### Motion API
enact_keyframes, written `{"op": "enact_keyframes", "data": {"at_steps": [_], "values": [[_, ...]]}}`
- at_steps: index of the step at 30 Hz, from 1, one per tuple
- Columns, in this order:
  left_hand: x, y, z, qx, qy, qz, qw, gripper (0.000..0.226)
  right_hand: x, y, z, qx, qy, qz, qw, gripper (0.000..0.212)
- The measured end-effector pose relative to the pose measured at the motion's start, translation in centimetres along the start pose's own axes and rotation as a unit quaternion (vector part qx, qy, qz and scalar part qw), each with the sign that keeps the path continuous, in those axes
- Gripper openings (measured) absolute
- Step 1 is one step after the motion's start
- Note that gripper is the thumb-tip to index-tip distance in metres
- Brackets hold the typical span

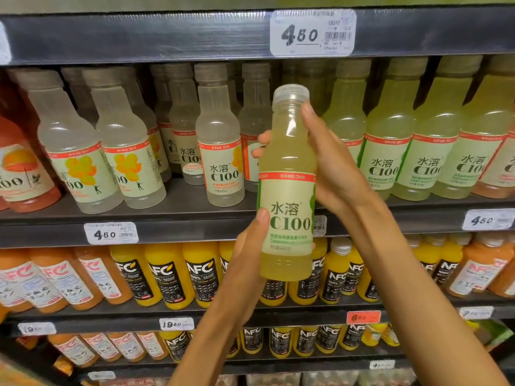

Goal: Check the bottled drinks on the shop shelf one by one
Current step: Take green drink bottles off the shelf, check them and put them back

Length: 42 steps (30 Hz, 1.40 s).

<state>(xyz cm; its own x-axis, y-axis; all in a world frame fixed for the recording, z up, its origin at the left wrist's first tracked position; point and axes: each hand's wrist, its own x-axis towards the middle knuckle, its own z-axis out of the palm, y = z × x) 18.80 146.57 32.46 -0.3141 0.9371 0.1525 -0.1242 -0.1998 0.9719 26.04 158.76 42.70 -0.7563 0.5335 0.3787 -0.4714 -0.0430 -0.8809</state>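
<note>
Both forearms are bare, the left hand [248, 246] and right hand [334, 168] ungloved (no rings or watch visible).

even shop light, soft blur, edges bowed

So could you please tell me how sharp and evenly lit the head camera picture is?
Head view: the held bottle and both hands, left and right, are fairly sharp; the shelf edges bow from wide-angle distortion; glare streaks the upper price tag; bottles toward the corners blur, and the bottom shelf is dimmer.
</note>
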Motion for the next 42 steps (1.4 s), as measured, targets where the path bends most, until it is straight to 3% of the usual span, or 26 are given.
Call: {"op": "enact_keyframes", "data": {"at_steps": [2, 7, 12, 16, 28, 32, 37, 42], "values": [[0.4, 0.0, 0.0, 0.023, 0.029, 0.014, 0.999, 0.072, 0.1, 0.2, 0.2, -0.009, 0.008, -0.027, 1.000, 0.033], [2.0, 0.4, -0.1, 0.102, 0.098, 0.141, 0.980, 0.040, 0.9, 0.0, 0.4, -0.103, 0.063, -0.106, 0.987, 0.028], [3.6, 0.4, 0.3, 0.189, 0.109, 0.154, 0.964, 0.058, 2.2, -0.3, 0.3, -0.102, 0.112, -0.095, 0.984, 0.027], [5.1, 0.6, 0.2, 0.235, 0.122, 0.153, 0.952, 0.070, 3.0, -0.9, 0.1, -0.164, 0.122, -0.107, 0.973, 0.030], [7.1, 0.5, 0.1, 0.291, 0.151, 0.161, 0.931, 0.068, 3.0, -0.4, -0.8, -0.275, 0.171, -0.132, 0.937, 0.051], [7.2, -0.2, 0.4, 0.256, 0.202, 0.172, 0.930, 0.070, 2.1, 0.5, -1.2, -0.296, 0.165, -0.164, 0.927, 0.035], [8.0, -0.6, 1.5, 0.262, 0.252, 0.187, 0.913, 0.069, 1.8, 0.8, -1.4, -0.383, 0.160, -0.155, 0.896, 0.046], [8.3, -0.2, 2.4, 0.276, 0.279, 0.188, 0.900, 0.070, 2.5, 0.5, -1.4, -0.443, 0.190, -0.152, 0.863, 0.043]]}}
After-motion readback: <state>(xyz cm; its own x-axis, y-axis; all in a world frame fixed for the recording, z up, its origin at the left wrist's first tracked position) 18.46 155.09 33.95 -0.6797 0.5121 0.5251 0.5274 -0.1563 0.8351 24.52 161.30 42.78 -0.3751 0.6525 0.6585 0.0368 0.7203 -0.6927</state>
